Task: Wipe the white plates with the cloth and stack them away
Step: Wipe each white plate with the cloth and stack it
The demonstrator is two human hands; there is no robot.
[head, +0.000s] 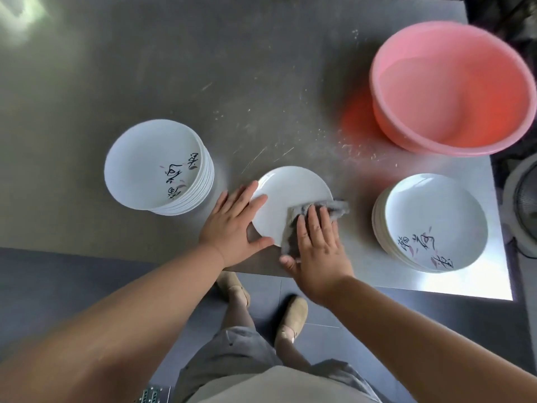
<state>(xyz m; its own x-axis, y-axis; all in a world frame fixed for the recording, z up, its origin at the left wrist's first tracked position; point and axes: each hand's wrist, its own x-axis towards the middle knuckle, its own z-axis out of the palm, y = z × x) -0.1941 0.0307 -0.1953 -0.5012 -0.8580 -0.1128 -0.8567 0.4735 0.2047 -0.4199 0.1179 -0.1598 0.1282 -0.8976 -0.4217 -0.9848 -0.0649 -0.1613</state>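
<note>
Mid-wipe: plate (290,196) lies at table (261,82) edge between left stack (151,164) and right stack (436,219); left hand (232,222) flat on rim, steadying; right hand (319,248) flat, pressing cloth (337,207) down, gripping nothing; next probably lift and stack, destination unclear.

A grey, scuffed metal table (203,68) fills the upper part of the frame, its near edge crossing the middle. Directly on it stand a stack of white plates (151,158) at centre left, a single white plate (290,193) in the middle by the near edge, a second stack (430,210) at the right, and a pink basin (406,82) in the upper right. Between the basin and the single plate, pale specks (348,146) dot the bare surface.
</note>
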